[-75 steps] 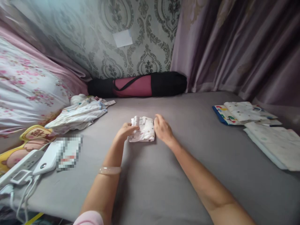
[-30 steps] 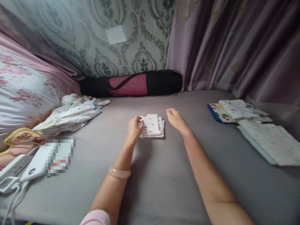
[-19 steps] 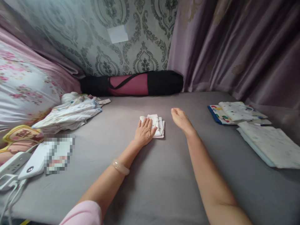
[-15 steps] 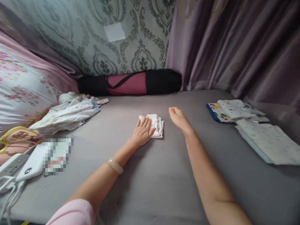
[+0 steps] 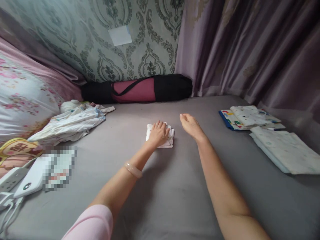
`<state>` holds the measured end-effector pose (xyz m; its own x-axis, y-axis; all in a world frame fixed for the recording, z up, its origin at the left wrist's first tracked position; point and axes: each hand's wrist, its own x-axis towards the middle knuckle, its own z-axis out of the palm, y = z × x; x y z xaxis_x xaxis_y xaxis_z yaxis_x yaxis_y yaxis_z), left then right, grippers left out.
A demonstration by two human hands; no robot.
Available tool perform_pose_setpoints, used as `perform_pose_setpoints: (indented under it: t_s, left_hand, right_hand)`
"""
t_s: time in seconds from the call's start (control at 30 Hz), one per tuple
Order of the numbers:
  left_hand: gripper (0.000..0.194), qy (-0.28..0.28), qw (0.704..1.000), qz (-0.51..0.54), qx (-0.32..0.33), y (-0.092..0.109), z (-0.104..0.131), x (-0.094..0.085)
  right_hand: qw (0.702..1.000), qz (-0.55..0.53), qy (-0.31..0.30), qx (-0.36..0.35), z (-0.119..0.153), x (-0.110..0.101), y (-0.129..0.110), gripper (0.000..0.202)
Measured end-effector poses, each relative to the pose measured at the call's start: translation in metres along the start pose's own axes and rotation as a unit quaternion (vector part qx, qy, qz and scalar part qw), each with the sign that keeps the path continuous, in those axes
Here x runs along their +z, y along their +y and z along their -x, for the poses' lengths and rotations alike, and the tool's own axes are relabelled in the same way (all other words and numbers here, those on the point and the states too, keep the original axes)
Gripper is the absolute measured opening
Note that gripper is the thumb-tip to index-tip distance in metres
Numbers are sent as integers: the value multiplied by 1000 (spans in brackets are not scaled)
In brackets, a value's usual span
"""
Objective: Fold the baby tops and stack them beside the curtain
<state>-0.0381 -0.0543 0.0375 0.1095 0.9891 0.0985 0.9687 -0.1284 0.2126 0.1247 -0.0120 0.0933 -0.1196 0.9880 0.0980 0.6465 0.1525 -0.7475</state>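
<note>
- Grey sheet [image 5: 172,190] stretches between the forearms.
- Left hand [image 5: 159,134], open, presses palm-down on the small folded cloth [image 5: 171,141], mid-sheet, its right edge showing.
- Right hand [image 5: 191,126], loosely closed, sits apart, a sheet gap between.
- Black-and-pink bag [image 5: 137,90] lines the far edge.

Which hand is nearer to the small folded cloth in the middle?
Left. The left hand rests on the folded cloth; the right hand is off it, to the right.
</note>
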Motion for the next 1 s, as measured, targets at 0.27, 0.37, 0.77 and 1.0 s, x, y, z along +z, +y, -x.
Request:
perform_pose_setpoints:
  t_s: [0.27, 0.37, 0.77, 1.0]
  left_hand:
    - [76, -35, 998, -51, -22, 19, 6, 19]
    - [73, 0, 997, -78, -17, 23, 8, 11]
    - [73, -29, 997, -26, 65, 34, 23, 16]
    - [64, 61, 995, -25, -72, -17, 36, -4]
  right_hand:
    - [1000, -3, 0, 7, 0, -2, -2, 35]
    - [1000, -5, -6, 2, 0, -3, -1, 36]
    - [1000, -8, -7, -3, 0, -1, 0, 37]
    - [1000, -14, -5, -7, 2, -1, -2, 36]
